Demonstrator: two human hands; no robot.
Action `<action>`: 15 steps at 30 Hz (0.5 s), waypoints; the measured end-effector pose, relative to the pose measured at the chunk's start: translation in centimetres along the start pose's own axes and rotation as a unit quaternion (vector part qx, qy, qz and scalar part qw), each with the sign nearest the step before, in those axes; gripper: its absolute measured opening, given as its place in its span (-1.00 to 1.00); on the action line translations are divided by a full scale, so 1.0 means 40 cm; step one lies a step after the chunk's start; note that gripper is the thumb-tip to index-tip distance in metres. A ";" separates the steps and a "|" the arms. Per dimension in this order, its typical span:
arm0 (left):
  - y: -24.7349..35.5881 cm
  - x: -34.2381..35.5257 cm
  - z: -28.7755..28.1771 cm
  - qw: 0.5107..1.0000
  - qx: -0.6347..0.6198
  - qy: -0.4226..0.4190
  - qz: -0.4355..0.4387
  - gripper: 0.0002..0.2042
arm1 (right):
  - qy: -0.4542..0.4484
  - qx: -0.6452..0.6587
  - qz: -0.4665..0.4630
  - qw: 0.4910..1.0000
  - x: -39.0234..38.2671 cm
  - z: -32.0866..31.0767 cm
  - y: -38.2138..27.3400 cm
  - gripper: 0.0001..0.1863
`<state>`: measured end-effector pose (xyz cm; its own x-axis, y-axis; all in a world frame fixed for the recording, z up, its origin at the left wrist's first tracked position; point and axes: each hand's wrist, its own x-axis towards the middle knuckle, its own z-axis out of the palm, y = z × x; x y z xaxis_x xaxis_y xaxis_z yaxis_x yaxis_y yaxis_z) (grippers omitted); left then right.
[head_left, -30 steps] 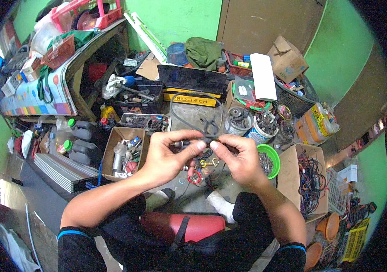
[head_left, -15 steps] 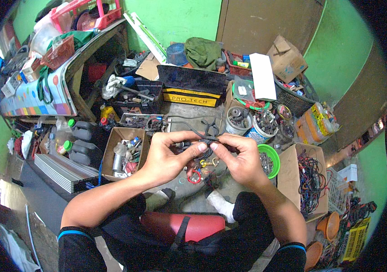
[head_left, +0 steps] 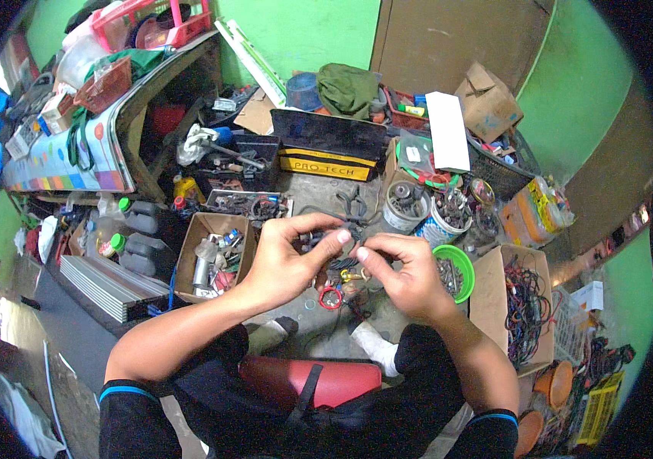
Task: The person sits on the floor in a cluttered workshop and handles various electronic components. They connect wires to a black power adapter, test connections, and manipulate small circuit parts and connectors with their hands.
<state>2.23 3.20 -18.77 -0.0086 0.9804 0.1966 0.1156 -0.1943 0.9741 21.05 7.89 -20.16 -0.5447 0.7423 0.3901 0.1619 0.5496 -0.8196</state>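
Note:
A looped bundle of black cable (head_left: 352,205) is in front of me at mid-picture, its loops standing up above my fingers. My left hand (head_left: 288,256) grips the bundle, thumb on top and fingers curled behind. Close beside it, my right hand (head_left: 403,271) is closed in a pinch, thumb against the index finger, at the bundle's right side. What lies between those fingertips is too small to make out. Below the hands, a red ring (head_left: 330,298) and small yellow pieces lie among dark cables on the floor.
A cardboard box of parts (head_left: 189,264) stands at left, near grey panels (head_left: 97,287). At right are a green bowl of small metal parts (head_left: 464,264), filled buckets (head_left: 406,206) and a box of wires (head_left: 487,310). A black and yellow toolbox (head_left: 326,138) sits ahead. Below me is a red seat (head_left: 349,382).
My right thumb and fingers have drawn slightly down and away from the cable bundle, leaving a small gap between my thumbs. My left hand keeps its grip. The view has shifted slightly.

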 end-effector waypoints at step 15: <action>-0.041 -0.015 0.013 0.931 0.272 -0.180 0.162 -0.78 | 0.036 -0.094 0.082 0.992 0.021 -0.009 -0.016 -0.77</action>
<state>2.58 2.93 -20.55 0.4373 0.8386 0.3248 0.5414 -0.5339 0.6495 20.79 8.29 -19.17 -0.4396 0.8489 0.2933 0.3978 0.4768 -0.7838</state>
